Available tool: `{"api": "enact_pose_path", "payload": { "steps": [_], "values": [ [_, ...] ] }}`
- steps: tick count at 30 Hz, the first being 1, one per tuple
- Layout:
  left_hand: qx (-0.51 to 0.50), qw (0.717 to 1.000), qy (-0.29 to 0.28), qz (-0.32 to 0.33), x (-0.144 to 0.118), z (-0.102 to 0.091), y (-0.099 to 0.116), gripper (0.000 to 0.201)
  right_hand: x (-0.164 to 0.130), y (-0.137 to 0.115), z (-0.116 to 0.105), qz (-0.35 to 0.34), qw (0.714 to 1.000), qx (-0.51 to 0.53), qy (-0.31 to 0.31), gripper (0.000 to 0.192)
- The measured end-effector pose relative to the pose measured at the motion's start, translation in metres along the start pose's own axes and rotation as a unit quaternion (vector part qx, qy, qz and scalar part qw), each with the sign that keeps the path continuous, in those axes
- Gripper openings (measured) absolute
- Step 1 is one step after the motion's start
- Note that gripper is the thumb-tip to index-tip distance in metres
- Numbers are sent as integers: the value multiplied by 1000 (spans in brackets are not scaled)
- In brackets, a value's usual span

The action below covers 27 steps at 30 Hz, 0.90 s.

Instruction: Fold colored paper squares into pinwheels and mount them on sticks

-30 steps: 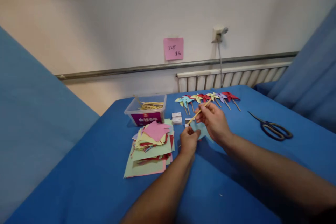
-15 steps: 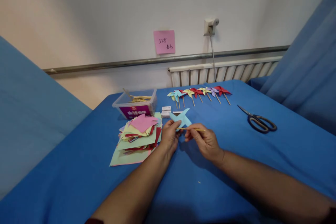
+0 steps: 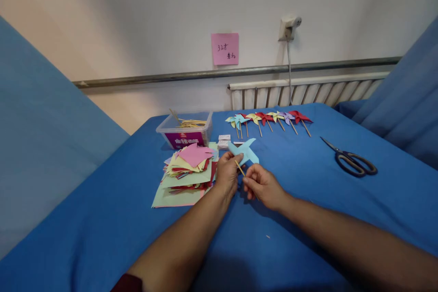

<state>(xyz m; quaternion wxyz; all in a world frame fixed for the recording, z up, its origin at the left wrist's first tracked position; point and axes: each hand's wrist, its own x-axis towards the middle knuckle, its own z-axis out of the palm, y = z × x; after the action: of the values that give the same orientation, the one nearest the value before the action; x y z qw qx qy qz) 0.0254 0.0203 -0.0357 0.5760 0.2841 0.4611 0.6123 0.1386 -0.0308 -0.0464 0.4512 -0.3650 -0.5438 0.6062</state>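
Observation:
Between thumb and fingers, my left hand (image 3: 228, 171) grips a light blue paper pinwheel (image 3: 247, 149) over the middle of the table. My right hand (image 3: 263, 186) is closed on a thin wooden stick (image 3: 240, 167), whose upper end meets the pinwheel beside my left thumb. The stick slants down to the right into my right fingers. How the stick and paper join is hidden by my left hand. Just beyond the pinwheel stand small white boxes (image 3: 224, 141).
Left of my hands lies a stack of coloured paper (image 3: 185, 178), with a clear plastic box (image 3: 185, 132) of sticks behind it. Several pinwheels on sticks (image 3: 267, 118) lie in a row at the back. Black-handled scissors (image 3: 352, 159) rest on the right of the blue tablecloth (image 3: 308, 237).
The stick has turned from lying level to slanting down to the right, and my right hand has lowered with it. My left hand still holds the pinwheel. The view has shifted slightly left.

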Motion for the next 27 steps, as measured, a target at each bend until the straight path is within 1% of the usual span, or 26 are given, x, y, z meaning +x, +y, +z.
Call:
{"api": "enact_pose_path", "payload": {
  "steps": [3, 6, 9, 11, 13, 15, 17, 21, 27],
  "values": [
    [7, 1000, 3, 24, 0, 0, -2, 28, 4, 5, -3, -12, 999, -33, 29, 22],
    [12, 999, 14, 37, 2, 1, -3, 27, 2, 5, -8, -39, 994, -98, 36, 20],
    [22, 999, 24, 33, 4, 1, -2, 27, -3, 0, -10, -79, 985, -146, 38, 16],
    [31, 999, 30, 32, 3, 2, -1, 27, -7, -5, -9, -104, 981, -155, 45, 18],
    [38, 998, 29, 37, 2, 3, 0, 25, -9, -8, -8, -109, 983, -135, 56, 22],
    [46, 998, 22, 48, -1, 4, 0, 23, -6, -9, -8, -90, 989, -95, 67, 24],
    [54, 997, 13, 57, -3, 5, 0, 22, 0, -7, -9, -58, 994, -54, 78, 25],
    [64, 996, 9, 56, -5, 5, -3, 28, 15, 1, -16, 3, 995, 1, 99, 28],
    [57, 997, -1, 54, -7, 6, -2, 27, 20, 5, -19, 36, 997, 16, 74, 32]
  ]
}}
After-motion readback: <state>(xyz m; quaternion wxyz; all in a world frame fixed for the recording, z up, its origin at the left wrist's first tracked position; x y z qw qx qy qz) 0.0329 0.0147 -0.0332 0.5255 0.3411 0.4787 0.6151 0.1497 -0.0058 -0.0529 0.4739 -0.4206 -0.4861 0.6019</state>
